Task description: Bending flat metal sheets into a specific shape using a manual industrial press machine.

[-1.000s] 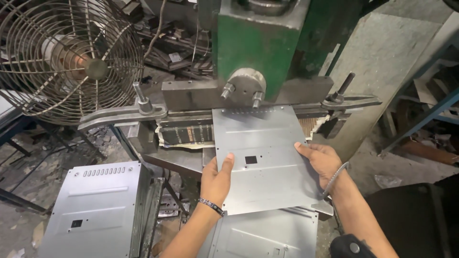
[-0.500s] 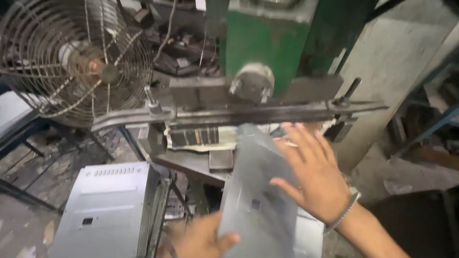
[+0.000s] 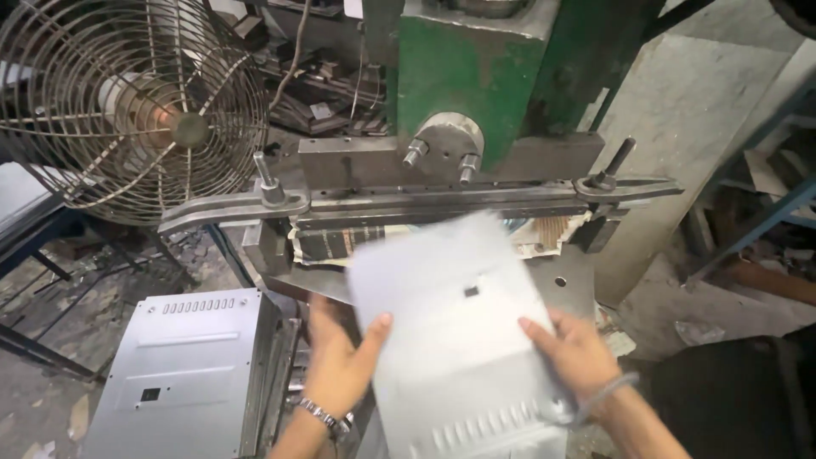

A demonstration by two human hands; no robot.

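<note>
I hold a grey sheet-metal panel [image 3: 459, 331] with a small square hole and a row of slots along its near edge. It sits tilted in front of the green press machine [image 3: 476, 76]. My left hand [image 3: 336, 361] grips its left edge, thumb on top. Gripping the right edge is my right hand [image 3: 574, 348], a band around its wrist. The panel is blurred by motion. Its far edge lies just below the press's steel bar [image 3: 425, 204].
A stack of similar grey panels [image 3: 183, 374] stands at the lower left. A wire-caged fan [image 3: 127, 102] fills the upper left. A concrete pillar [image 3: 688, 127] rises to the right of the press, with scrap and blue metal frames beyond it.
The panel was lifted and flipped over between my hands. It now lies flatter, with the slotted edge toward me and both hands gripping its sides again.
</note>
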